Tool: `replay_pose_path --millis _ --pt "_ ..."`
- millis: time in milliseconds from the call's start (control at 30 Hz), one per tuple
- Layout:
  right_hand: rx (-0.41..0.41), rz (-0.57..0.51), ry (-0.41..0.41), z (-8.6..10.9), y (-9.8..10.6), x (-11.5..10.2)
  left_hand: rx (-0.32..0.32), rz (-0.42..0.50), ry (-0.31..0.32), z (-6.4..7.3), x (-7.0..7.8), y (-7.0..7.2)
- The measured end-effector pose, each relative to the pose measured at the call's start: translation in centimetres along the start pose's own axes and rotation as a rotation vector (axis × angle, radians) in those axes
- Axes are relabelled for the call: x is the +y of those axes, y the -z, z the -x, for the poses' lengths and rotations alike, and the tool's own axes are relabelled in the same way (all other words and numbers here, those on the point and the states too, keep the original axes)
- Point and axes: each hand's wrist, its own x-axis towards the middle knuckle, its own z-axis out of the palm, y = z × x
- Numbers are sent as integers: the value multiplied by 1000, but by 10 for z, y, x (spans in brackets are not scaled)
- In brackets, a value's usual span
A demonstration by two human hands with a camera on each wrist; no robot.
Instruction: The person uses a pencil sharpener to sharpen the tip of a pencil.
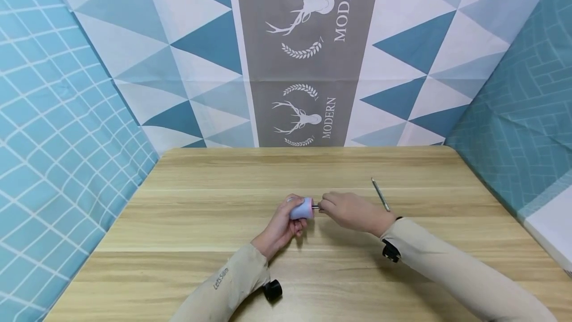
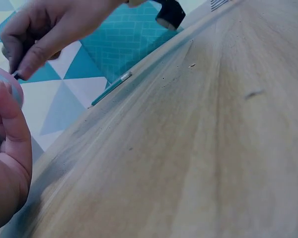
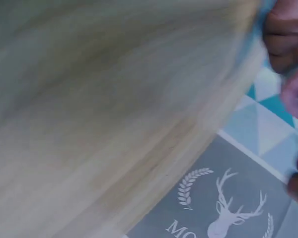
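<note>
A small light-blue cylinder with a pink rim lies sideways in my left hand, whose fingers and thumb grip it around the body. From its pink end sticks a short, thin dark rod. My right hand pinches that rod between thumb and fingers, close to the rim. Both hands are held over the middle of the wooden table. In the left wrist view the pink rim faces the pinching right hand. The right wrist view is blurred and shows only part of the pink end. The cylinder's inside is hidden.
A slim green pencil lies on the wooden table, just beyond my right wrist. A white object stands along the table's right edge. Patterned cloth walls rise behind the table and at both sides.
</note>
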Motion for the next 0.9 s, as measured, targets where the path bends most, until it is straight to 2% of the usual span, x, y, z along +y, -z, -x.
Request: replay_pose_path --millis 67,133,233,300,333,433,533,600,667,700,767,833,900 --pt "46 106 47 0 -6 1 -6 4 1 0 1 0" --pt "93 139 60 1 -13 2 -16 7 3 1 1 0" --pt "135 57 -2 0 -21 1 -11 4 9 2 1 0" --pt "102 -106 -123 -3 -22 -4 -2 2 10 2 0 1" --pt "62 -211 -209 -5 -20 -7 3 3 11 2 0 1" --pt "-84 -601 -526 -13 -11 -13 11 -3 13 2 0 2" --pt "-219 -1051 -909 -21 -2 -10 16 -4 8 1 0 3" --pt "-279 -1308 -1105 -25 0 -5 21 -12 2 0 0 2" --pt "-338 -1506 -1256 -25 1 0 23 -26 -2 -1 -1 2" --pt "-367 -1568 -1291 -25 1 2 25 -33 -2 -1 -1 2" --pt "-413 -1629 -1291 -24 0 5 34 -44 -1 -1 -1 1" --pt "-430 -1619 -1280 -23 1 5 43 -46 -1 -1 -2 1" --pt "-413 -1567 -1240 -21 3 5 48 -38 -5 -1 -2 0"
